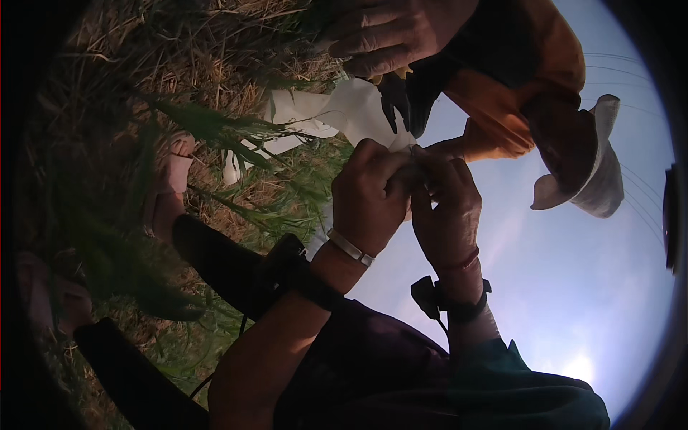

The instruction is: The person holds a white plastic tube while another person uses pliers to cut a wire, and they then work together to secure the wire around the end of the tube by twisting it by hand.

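- Head view: the left hand (369, 197) and right hand (446, 208) meet fingertip to fingertip, each grip pinched narrow on the lower edge of a white cloth sack (344, 111), which hangs between them and another person's hand (390, 32) above.
- The sack looks light, limp and creased; likely easy to bunch, best taken at a hem or corner.
- No tabletop: dry grass (215, 64) and green blades (215, 129) lie to the left, open sky (559, 287) to the right, and a pale brimmed hat (588, 172) is nearby.
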`<state>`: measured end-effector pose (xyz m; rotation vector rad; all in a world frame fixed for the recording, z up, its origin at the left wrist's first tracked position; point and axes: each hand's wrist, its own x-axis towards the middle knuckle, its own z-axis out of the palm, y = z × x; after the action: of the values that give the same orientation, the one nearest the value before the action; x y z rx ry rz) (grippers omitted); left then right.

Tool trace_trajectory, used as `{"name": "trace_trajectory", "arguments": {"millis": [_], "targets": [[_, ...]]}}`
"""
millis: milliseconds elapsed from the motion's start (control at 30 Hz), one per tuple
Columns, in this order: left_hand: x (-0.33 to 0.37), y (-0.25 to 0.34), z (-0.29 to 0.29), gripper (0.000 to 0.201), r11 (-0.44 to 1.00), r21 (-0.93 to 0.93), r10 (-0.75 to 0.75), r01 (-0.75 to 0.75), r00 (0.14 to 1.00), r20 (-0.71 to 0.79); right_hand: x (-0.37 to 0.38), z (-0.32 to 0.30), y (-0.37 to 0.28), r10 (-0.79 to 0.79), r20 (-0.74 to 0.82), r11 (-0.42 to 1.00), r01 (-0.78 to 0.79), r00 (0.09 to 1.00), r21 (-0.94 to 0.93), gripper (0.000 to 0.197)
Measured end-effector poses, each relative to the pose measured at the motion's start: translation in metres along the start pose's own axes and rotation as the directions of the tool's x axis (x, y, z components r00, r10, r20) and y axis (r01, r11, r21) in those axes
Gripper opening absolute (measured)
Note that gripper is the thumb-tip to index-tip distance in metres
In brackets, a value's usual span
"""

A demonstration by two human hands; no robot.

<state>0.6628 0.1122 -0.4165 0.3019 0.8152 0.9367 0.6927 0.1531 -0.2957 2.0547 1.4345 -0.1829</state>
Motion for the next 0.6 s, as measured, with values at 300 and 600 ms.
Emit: {"name": "trace_trajectory", "arguments": {"millis": [300,600], "targets": [[0.007,-0.014,-0.007,0.021,0.998,0.062,0.019,-0.021,0.999,0.029,-0.003,0.005,0.002,-0.035,0.027,0.997,0.033,0.999,0.068,0.041],[0.008,-0.006,-0.016,0.026,0.992,0.068,0.095,-0.110,0.978,0.186,-0.010,-0.043,-0.009,0.067,0.131,0.994,-0.077,0.989,0.072,0.025]]}}
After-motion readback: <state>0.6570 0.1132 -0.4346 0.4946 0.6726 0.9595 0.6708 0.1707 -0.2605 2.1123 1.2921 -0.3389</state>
